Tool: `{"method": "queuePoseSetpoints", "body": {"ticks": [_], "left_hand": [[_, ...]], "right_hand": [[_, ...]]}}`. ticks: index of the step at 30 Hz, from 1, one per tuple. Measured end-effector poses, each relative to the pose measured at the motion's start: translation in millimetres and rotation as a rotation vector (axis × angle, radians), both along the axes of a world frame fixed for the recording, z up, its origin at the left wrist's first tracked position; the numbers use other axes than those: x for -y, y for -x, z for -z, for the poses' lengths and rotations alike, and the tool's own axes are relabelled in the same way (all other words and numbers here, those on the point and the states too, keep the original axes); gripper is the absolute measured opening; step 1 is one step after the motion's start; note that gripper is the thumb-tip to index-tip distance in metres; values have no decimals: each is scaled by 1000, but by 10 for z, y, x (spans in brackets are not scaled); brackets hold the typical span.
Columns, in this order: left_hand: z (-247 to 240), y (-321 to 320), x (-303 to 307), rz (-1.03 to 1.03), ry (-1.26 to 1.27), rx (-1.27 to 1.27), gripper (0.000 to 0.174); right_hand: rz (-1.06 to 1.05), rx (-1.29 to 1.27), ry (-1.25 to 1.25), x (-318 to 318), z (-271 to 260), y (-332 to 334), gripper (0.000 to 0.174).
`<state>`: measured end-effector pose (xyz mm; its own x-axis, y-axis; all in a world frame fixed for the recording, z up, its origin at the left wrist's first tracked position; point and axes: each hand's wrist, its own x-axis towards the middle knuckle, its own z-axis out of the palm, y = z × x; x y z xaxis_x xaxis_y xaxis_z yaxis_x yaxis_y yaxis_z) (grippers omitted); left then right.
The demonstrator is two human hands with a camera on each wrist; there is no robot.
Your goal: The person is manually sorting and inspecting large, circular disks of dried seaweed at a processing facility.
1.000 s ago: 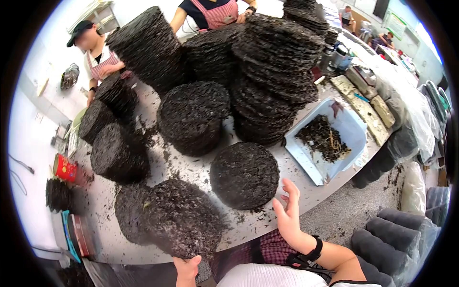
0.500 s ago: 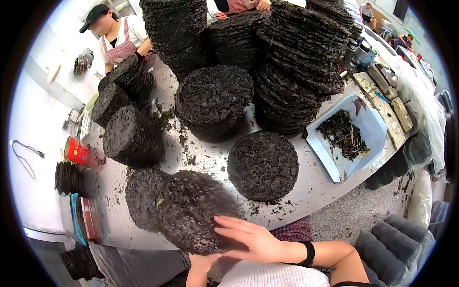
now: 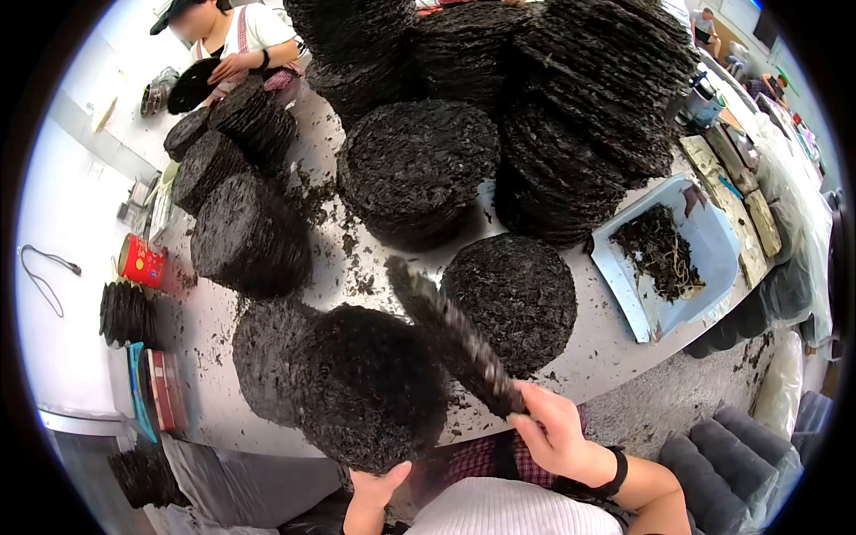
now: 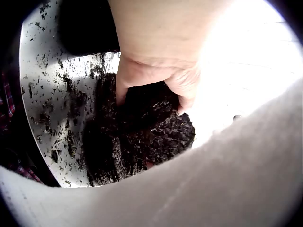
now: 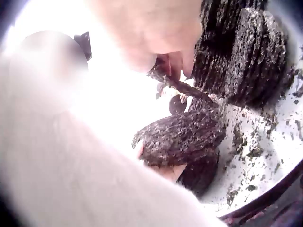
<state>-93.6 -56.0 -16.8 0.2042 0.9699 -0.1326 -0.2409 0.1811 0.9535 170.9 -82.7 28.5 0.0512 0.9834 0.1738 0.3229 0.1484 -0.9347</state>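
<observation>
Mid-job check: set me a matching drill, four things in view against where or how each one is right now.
Things:
1 tilted disc
2 left hand
3 blue tray
4 red can

Places or states:
A by the left edge of the table
B holds loose dark scraps
C held on edge by the right hand
D grips the near side of the closest stack

Pairs: 1-C, 2-D, 3-B, 4-A

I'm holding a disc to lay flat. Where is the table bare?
Bare strip at the front edge, between the low stack and the blue tray; another beside the red can. The back is crowded with tall stacks.
</observation>
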Motion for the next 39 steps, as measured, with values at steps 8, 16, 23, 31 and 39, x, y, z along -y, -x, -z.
{"method": "queuePoseSetpoints", "body": {"ticks": [8, 16, 23, 31, 39], "left_hand": [[198, 93, 10, 59, 137, 104, 55], [208, 139, -84, 117, -12, -245, 49], [312, 125, -72, 32, -21, -258, 39], [260, 15, -79, -37, -6, -168, 40], [56, -263, -61, 7, -38, -90, 60]], "right_hand": [[1, 405, -89, -670, 179, -157, 25], [-110, 1166, -229, -1577, 561, -252, 6], [98, 404, 30, -1470, 558, -440, 5], [1019, -1097, 58, -293, 614, -1526, 48], [-314, 337, -167, -130, 100, 292, 57]]}}
